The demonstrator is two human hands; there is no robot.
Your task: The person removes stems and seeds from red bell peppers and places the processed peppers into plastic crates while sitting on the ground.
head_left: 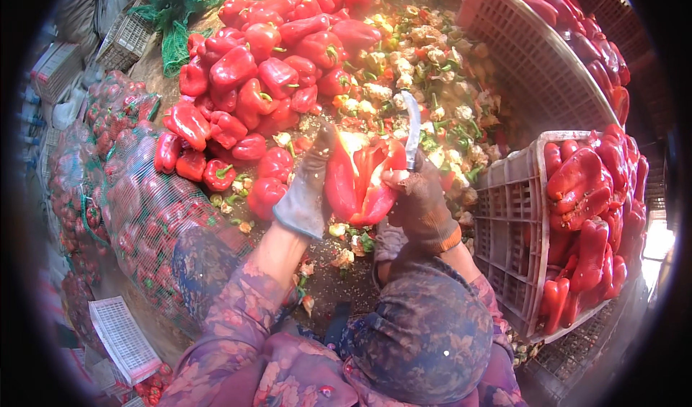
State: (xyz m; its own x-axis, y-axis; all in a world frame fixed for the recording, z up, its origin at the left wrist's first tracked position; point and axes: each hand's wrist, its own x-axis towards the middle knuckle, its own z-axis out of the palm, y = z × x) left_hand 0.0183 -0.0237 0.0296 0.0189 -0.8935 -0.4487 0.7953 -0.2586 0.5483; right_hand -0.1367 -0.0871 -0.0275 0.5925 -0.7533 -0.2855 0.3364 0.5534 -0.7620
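Observation:
A red bell pepper (353, 187), cut open so its pale inside shows, is held up in front of me. My left hand (308, 183), in a grey work glove, grips it from the left side. On its right, my right hand (424, 205), in a dirty brown glove with an orange cuff, is closed on a knife (413, 126) whose slim curved blade points up and away. The thumb of that hand lies against the pepper's edge; the knife's handle is hidden inside the fist.
Whole red peppers (263, 61) are heaped ahead on the left. Cut-off cores and stems (432, 82) cover the floor beyond my hands. A crate (515, 219) of opened peppers stands at right, another crate (537, 54) behind it. Filled mesh sacks (155, 191) lie at left, below green netting (176, 10).

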